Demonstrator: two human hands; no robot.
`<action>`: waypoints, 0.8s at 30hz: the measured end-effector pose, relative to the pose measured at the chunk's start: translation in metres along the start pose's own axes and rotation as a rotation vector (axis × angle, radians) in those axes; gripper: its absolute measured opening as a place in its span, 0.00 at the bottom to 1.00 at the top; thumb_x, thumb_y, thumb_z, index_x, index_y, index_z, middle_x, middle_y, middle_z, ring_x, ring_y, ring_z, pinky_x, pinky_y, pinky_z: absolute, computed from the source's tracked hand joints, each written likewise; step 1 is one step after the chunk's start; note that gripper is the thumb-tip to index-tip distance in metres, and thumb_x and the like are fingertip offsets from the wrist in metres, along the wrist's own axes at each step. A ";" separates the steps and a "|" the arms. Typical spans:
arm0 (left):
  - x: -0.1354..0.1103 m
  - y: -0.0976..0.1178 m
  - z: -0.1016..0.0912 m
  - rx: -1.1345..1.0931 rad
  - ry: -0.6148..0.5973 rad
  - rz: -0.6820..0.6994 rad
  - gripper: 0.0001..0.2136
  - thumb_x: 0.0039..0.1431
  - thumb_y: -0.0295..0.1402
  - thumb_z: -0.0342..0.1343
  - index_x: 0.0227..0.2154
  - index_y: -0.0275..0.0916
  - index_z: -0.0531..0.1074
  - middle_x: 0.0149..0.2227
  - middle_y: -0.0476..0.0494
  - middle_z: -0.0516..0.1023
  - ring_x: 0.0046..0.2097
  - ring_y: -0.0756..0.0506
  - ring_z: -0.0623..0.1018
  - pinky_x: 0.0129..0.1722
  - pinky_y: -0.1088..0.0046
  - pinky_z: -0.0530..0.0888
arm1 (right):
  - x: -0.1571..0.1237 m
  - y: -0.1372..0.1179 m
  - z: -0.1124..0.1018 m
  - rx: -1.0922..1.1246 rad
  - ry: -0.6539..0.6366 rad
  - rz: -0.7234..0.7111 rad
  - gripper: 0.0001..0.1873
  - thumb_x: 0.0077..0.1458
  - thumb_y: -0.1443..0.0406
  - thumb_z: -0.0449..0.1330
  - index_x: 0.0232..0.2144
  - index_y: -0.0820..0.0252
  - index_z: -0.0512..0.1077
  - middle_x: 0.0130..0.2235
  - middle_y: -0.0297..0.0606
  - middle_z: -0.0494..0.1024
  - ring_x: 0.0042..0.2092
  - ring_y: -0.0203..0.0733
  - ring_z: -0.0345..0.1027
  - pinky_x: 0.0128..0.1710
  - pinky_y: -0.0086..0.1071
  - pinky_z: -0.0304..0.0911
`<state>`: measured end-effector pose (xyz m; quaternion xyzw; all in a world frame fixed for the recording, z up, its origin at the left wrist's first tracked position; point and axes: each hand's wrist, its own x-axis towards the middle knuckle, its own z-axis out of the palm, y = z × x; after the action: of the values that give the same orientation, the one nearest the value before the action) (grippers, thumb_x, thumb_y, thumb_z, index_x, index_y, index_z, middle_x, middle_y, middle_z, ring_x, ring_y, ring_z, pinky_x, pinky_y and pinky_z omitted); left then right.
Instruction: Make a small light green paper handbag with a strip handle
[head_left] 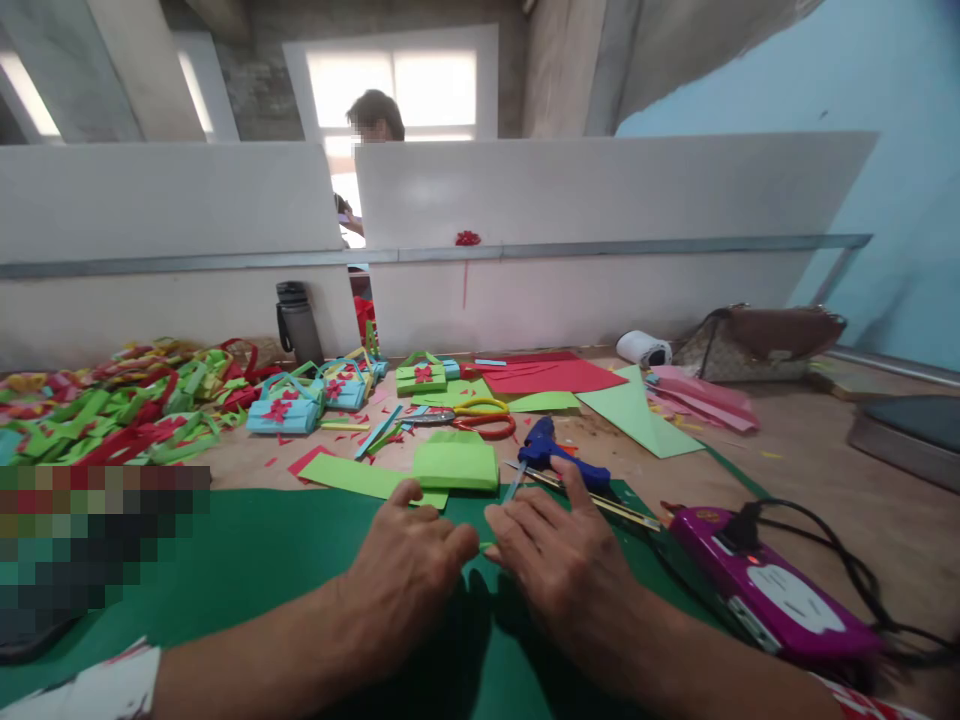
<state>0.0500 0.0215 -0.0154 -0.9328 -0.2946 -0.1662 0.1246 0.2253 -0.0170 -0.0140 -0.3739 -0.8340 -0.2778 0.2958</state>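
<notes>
Over the green cutting mat [247, 560], my left hand [416, 560] and my right hand [562, 560] meet almost fingertip to fingertip. Between them shows a small bit of a green paper strip [486, 547], pinched from both sides; most of it is hidden by my fingers. Just beyond lies a folded light-green paper bag body [455, 465], with a flat green paper strip [360, 478] beside it. A blue glue gun [559, 455] rests past my right fingers, close to a thin pointed tool [626, 512]. Scissors with yellow and orange handles [487, 415] lie farther back.
Finished blue paper bags [281, 412] and a green one [421, 374] stand behind, near a bottle [298, 322]. Colourful paper pieces [112, 410] pile up at left. Red sheets [555, 373] lie at the back. A purple power strip [772, 585] with cables is right. A person [379, 115] stands beyond the partition.
</notes>
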 end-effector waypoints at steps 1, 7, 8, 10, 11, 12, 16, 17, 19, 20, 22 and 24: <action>0.002 0.005 0.001 -0.005 0.012 0.023 0.08 0.49 0.19 0.47 0.24 0.38 0.66 0.18 0.51 0.73 0.22 0.48 0.69 0.37 0.64 0.61 | -0.002 -0.001 0.002 0.006 -0.038 0.005 0.15 0.61 0.71 0.44 0.31 0.65 0.71 0.25 0.36 0.72 0.30 0.41 0.63 0.54 0.51 0.44; 0.007 0.011 0.006 0.008 0.046 0.037 0.06 0.49 0.21 0.50 0.26 0.38 0.65 0.20 0.50 0.74 0.23 0.46 0.71 0.39 0.61 0.62 | -0.010 0.006 0.008 -0.025 -0.052 -0.023 0.17 0.57 0.76 0.43 0.26 0.63 0.70 0.20 0.34 0.67 0.25 0.40 0.57 0.51 0.50 0.48; 0.007 0.011 0.006 0.011 0.043 0.029 0.06 0.49 0.21 0.50 0.25 0.38 0.65 0.20 0.50 0.74 0.24 0.46 0.71 0.39 0.61 0.62 | -0.010 0.006 0.008 -0.029 -0.041 -0.033 0.17 0.57 0.76 0.44 0.26 0.63 0.69 0.20 0.34 0.66 0.25 0.40 0.56 0.51 0.50 0.48; 0.007 0.011 0.005 0.015 0.035 0.017 0.06 0.49 0.21 0.50 0.24 0.38 0.65 0.21 0.50 0.74 0.24 0.46 0.71 0.39 0.61 0.62 | -0.010 0.006 0.007 -0.026 -0.036 -0.048 0.17 0.56 0.76 0.43 0.25 0.62 0.69 0.19 0.34 0.66 0.25 0.40 0.55 0.51 0.50 0.48; 0.007 0.011 0.005 0.012 0.032 0.010 0.06 0.49 0.21 0.50 0.24 0.39 0.65 0.21 0.50 0.74 0.25 0.45 0.70 0.39 0.61 0.62 | -0.010 0.006 0.007 -0.021 -0.039 -0.051 0.17 0.55 0.77 0.43 0.24 0.62 0.69 0.19 0.34 0.66 0.25 0.40 0.55 0.51 0.50 0.48; 0.006 0.010 0.004 0.006 0.031 0.004 0.06 0.50 0.21 0.50 0.24 0.39 0.65 0.21 0.50 0.73 0.25 0.45 0.70 0.39 0.61 0.61 | -0.010 0.006 0.007 -0.017 -0.040 -0.055 0.17 0.54 0.77 0.43 0.24 0.62 0.68 0.20 0.34 0.66 0.24 0.40 0.55 0.51 0.50 0.47; 0.003 0.005 0.003 -0.033 0.031 -0.032 0.07 0.50 0.21 0.49 0.23 0.39 0.65 0.20 0.50 0.72 0.25 0.45 0.69 0.38 0.61 0.60 | -0.011 0.008 0.008 -0.014 -0.033 -0.058 0.17 0.53 0.77 0.43 0.24 0.61 0.68 0.19 0.34 0.66 0.24 0.40 0.54 0.52 0.51 0.45; 0.001 0.002 0.003 -0.040 0.036 -0.042 0.07 0.50 0.21 0.49 0.23 0.39 0.65 0.20 0.49 0.72 0.25 0.46 0.68 0.38 0.62 0.59 | -0.012 0.010 0.008 -0.019 -0.038 -0.054 0.17 0.52 0.77 0.43 0.24 0.61 0.68 0.20 0.34 0.66 0.25 0.40 0.54 0.53 0.51 0.45; -0.003 -0.003 0.002 -0.053 0.054 -0.058 0.07 0.50 0.21 0.48 0.22 0.39 0.66 0.20 0.49 0.72 0.25 0.46 0.67 0.38 0.63 0.58 | -0.013 0.012 0.009 -0.030 -0.056 -0.043 0.17 0.51 0.78 0.43 0.24 0.61 0.69 0.20 0.34 0.66 0.25 0.40 0.55 0.53 0.51 0.44; -0.006 -0.006 0.001 -0.061 0.067 -0.066 0.08 0.51 0.21 0.48 0.22 0.39 0.66 0.20 0.49 0.72 0.25 0.47 0.67 0.38 0.63 0.58 | -0.014 0.013 0.009 -0.034 -0.062 -0.038 0.17 0.51 0.78 0.43 0.24 0.61 0.69 0.19 0.34 0.66 0.25 0.40 0.55 0.54 0.51 0.44; -0.012 -0.012 0.000 -0.076 0.083 -0.087 0.10 0.53 0.21 0.46 0.22 0.39 0.66 0.19 0.49 0.71 0.25 0.47 0.66 0.38 0.64 0.56 | -0.014 0.016 0.010 -0.038 -0.049 -0.024 0.17 0.50 0.79 0.44 0.23 0.61 0.69 0.19 0.33 0.66 0.24 0.39 0.55 0.54 0.50 0.44; -0.020 -0.019 -0.001 -0.083 0.095 -0.104 0.11 0.55 0.21 0.44 0.21 0.38 0.66 0.19 0.49 0.70 0.25 0.47 0.65 0.37 0.64 0.56 | -0.013 0.017 0.011 -0.046 -0.025 -0.019 0.17 0.48 0.79 0.44 0.22 0.61 0.69 0.18 0.33 0.66 0.24 0.39 0.55 0.54 0.50 0.44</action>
<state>0.0233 0.0264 -0.0198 -0.9116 -0.3293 -0.2286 0.0908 0.2427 -0.0056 -0.0263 -0.3761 -0.8344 -0.2951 0.2742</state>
